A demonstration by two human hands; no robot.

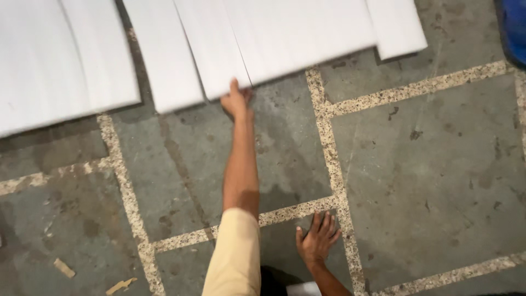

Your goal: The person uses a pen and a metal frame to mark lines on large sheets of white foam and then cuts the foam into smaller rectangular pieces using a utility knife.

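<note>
My left hand [236, 101] reaches far forward on a straight arm in a cream sleeve. It pinches the near edge of a white foam sheet [208, 49], thumb on top and fingers underneath. That sheet overlaps another white sheet [307, 33] to its right. My right hand [318, 241] lies flat on the grey floor close to me, palm down with fingers spread, holding nothing.
More white sheets [55, 60] lie side by side across the top, one narrow piece [397, 27] at the right. A blue object [515, 27] sits in the top right corner. Small wood scraps [64, 268] lie at the bottom left. The floor is grey slabs with speckled joints [331, 142].
</note>
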